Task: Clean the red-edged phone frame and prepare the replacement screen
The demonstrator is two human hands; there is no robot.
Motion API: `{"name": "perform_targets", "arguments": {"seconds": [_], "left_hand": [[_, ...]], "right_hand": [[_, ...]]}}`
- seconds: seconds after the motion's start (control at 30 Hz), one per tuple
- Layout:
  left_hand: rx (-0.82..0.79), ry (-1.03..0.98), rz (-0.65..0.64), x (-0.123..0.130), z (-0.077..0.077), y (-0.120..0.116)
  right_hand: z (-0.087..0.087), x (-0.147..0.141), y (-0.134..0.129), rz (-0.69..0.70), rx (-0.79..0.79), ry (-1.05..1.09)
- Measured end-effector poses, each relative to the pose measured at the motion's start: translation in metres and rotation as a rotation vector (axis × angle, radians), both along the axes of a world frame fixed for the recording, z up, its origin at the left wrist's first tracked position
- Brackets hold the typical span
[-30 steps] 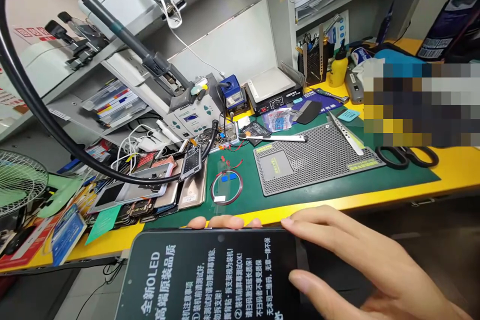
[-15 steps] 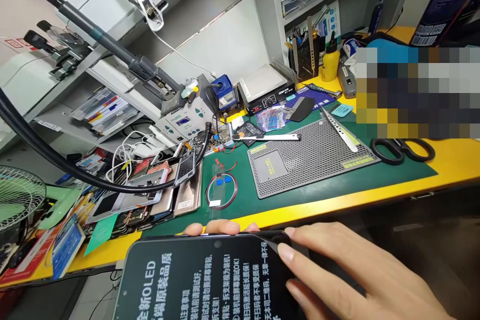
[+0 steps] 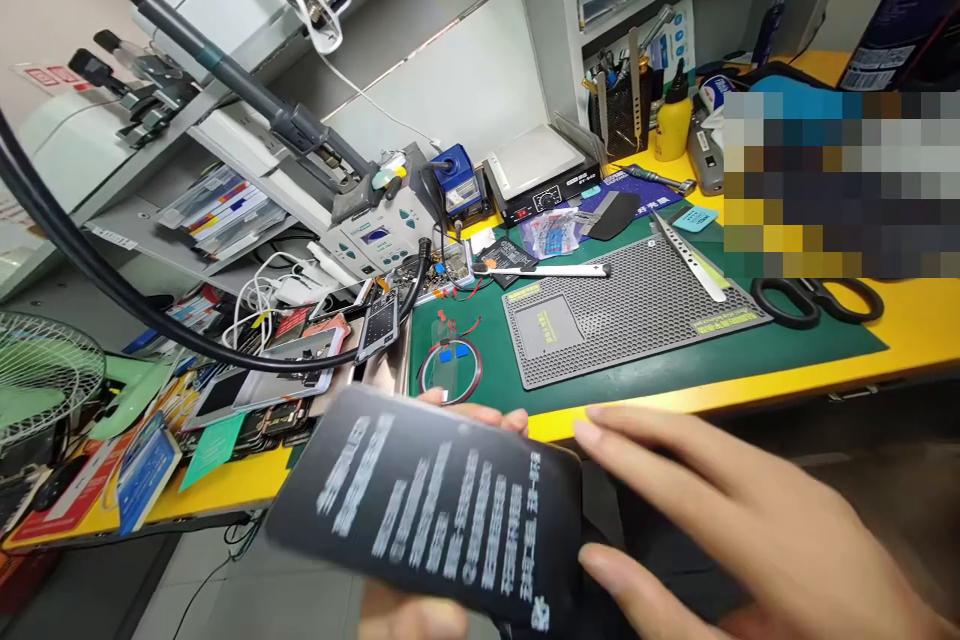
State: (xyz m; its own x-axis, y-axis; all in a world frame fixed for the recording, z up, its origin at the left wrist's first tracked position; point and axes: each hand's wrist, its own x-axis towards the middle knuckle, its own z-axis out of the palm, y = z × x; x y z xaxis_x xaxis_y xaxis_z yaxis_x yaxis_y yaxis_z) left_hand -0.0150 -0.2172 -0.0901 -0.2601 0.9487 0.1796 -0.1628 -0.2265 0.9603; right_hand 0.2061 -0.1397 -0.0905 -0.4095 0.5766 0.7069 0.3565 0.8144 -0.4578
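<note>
A smartphone (image 3: 435, 520) with a dark front covered in white Chinese print lies across the lower middle, tilted and blurred by motion. My left hand (image 3: 420, 617) grips it from beneath, fingertips showing over the far edge and the thumb at the near edge; the palm is hidden behind the phone. Just off the phone's right end, my right hand (image 3: 735, 520) has its fingers spread, with nothing visible between them. Past the phone, a grey perforated mat (image 3: 615, 320) rests on the green work mat (image 3: 487, 370), with metal tweezers (image 3: 694, 260) on its right part.
Black-handled scissors (image 3: 817, 302) lie to the right. A brush-like white tool (image 3: 547, 270) lies at the grey mat's far edge. Phone parts and a black hose (image 3: 187, 340) crowd the left, near a green fan (image 3: 52, 370). A yellow bottle (image 3: 673, 120) stands at the back.
The phone has risen and tilted, so more of its front and my left thumb now show. My right fingers, earlier at the phone's right corner, are now apart from it.
</note>
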Motion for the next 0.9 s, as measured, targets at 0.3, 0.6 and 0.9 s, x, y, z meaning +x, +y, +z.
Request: {"name": "perform_targets", "arguments": {"seconds": [0.3, 0.6, 0.9], "left_hand": [[-0.089, 0.051, -0.211, -0.011, 0.027, 0.022], [-0.173, 0.083, -0.292, -0.020, 0.034, 0.024], [-0.240, 0.096, -0.275, -0.021, 0.035, 0.020]], "right_hand": [[0.025, -0.015, 0.023, 0.350, -0.572, -0.093], [0.020, -0.031, 0.014, 0.433, -0.740, -0.032], [0.025, -0.042, 0.007, 0.397, -0.579, 0.038]]}}
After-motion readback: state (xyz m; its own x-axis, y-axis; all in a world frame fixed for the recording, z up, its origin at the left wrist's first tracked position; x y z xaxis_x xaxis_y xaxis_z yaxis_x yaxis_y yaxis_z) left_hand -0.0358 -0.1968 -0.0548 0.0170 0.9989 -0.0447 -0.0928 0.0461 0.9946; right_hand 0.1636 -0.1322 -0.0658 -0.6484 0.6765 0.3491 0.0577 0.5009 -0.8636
